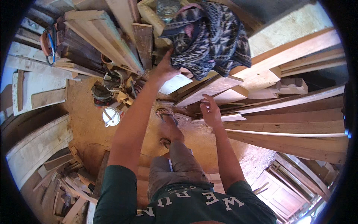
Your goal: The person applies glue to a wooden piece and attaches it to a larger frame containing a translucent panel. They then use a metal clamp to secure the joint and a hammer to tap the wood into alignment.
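Note:
A black-and-white patterned cloth [214,39] with a little pink on it lies bunched over the wood at the far middle. At its left edge is my left hand [165,70], closed on the cloth, with some fingers hidden under the fabric. My right hand [211,112] is in the air near the end of a light wooden board [209,91]. Its fingers are loosely bent and apart, with nothing in them. A clear glass jar [167,9] stands just beyond the cloth's left side.
Long boards [291,123] are stacked along the right, and upright planks [100,35] lean at the far left. A white lidded bucket [111,116] and a bucket of tools [113,80] stand on the dusty floor [87,128]. Wood scraps [71,186] lie at the near left.

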Available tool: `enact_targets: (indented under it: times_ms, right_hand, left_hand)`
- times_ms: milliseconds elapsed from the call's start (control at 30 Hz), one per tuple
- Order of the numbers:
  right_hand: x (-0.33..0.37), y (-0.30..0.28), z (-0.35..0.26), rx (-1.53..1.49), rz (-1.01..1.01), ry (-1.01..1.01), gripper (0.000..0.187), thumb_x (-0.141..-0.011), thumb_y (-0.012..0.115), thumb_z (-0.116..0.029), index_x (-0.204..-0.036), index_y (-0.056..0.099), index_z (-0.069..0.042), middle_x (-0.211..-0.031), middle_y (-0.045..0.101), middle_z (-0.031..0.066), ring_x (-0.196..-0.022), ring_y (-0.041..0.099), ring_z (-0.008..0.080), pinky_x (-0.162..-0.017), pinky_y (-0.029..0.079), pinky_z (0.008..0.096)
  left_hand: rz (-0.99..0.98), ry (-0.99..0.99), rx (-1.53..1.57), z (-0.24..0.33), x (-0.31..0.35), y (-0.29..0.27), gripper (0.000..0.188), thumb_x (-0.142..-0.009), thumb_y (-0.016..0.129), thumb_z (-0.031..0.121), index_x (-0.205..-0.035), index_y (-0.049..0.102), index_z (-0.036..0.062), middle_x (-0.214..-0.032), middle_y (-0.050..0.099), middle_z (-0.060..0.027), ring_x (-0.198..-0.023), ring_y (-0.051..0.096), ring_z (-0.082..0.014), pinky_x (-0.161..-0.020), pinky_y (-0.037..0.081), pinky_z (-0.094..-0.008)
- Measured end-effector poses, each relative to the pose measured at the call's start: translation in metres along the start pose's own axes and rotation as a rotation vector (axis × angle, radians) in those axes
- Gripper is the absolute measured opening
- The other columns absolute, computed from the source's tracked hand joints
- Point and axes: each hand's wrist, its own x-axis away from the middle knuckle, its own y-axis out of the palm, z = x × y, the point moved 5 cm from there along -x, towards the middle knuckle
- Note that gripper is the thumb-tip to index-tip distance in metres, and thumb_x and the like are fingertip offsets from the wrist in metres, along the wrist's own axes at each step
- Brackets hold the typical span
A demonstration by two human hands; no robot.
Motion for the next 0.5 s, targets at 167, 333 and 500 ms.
enact_targets:
  times_ms: [167, 333, 500]
  right_hand:
    - [-0.002, 0.007, 0.022, 0.091, -0.013, -0.052, 0.04, -0.094, 0.063, -0.009, -0.133, 0.056, -0.009, -0.117, 0.067, 0.0183, -0.101, 0.07, 0.0292, -0.083, 0.058, 0.0388]
    - [-0.001, 0.031, 0.03, 0.154, -0.113, -0.074, 0.034, -0.095, 0.061, -0.007, -0.129, 0.059, -0.007, -0.116, 0.068, 0.0171, -0.101, 0.069, 0.0276, -0.084, 0.057, 0.0387]
    - [-0.025, 0.08, -0.091, 0.255, -0.211, -0.408, 0.025, -0.095, 0.06, -0.006, -0.119, 0.062, -0.003, -0.112, 0.069, 0.0186, -0.099, 0.069, 0.0305, -0.083, 0.056, 0.0396]
  left_hand:
    - [0.311, -0.056, -0.276, -0.063, 0.044, 0.015, 0.085, -0.077, 0.078, 0.015, -0.149, 0.036, 0.0009, -0.131, 0.059, -0.0276, -0.123, 0.057, -0.0441, -0.105, 0.045, -0.0452]
    - [0.348, -0.017, -0.285, -0.051, 0.073, 0.019, 0.082, -0.078, 0.072, 0.008, -0.149, 0.033, -0.0052, -0.146, 0.044, -0.0303, -0.135, 0.044, -0.0461, -0.116, 0.036, -0.0444]
    - [0.425, -0.014, -0.314, -0.071, 0.127, 0.019, 0.081, -0.078, 0.069, 0.005, -0.15, 0.033, -0.0034, -0.148, 0.042, -0.0299, -0.137, 0.041, -0.0464, -0.117, 0.035, -0.0458]
